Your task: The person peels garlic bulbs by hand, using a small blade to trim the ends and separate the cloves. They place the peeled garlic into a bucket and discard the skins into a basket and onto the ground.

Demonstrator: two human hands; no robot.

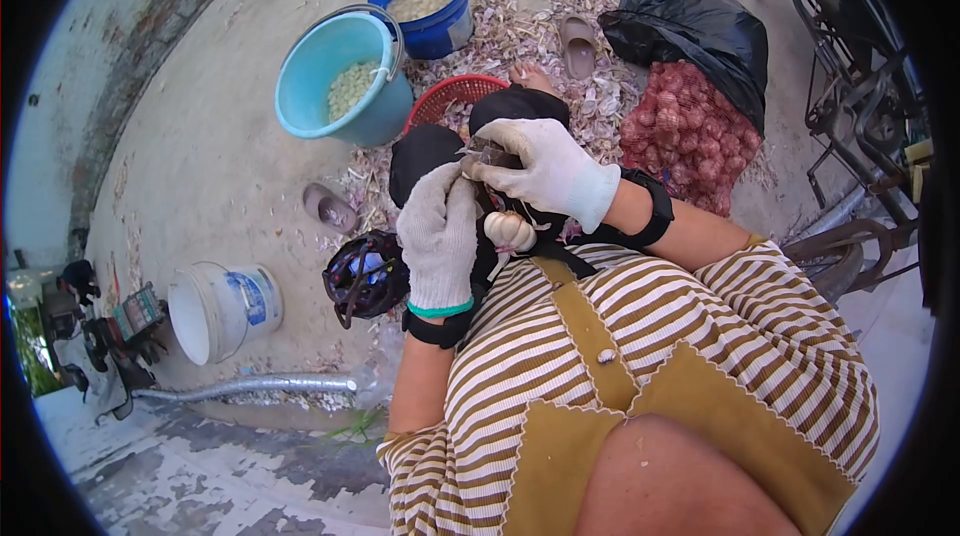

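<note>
Both my hands wear white knit gloves and meet above my lap. My left hand [440, 231] is closed, thumb and fingertips pinching a small pale garlic clove [468, 166]. My right hand [552, 168] is closed around a small dark brown piece [498, 158], mostly covered by its fingers; I cannot tell what it is. The fingertips of both hands come together at the clove. Just below them, a whole garlic bulb [508, 232] rests on my lap with its stem pointing toward me. A red basket [455, 88] stands beyond my knees, partly hidden by them.
A light blue bucket [290, 86] and a dark blue bucket [455, 26] hold peeled cloves. Garlic skins [590, 121] litter the ground. At right lie a red net sack of garlic [685, 131] and a black plastic bag [690, 16]. A white bucket [235, 311] lies tipped at left.
</note>
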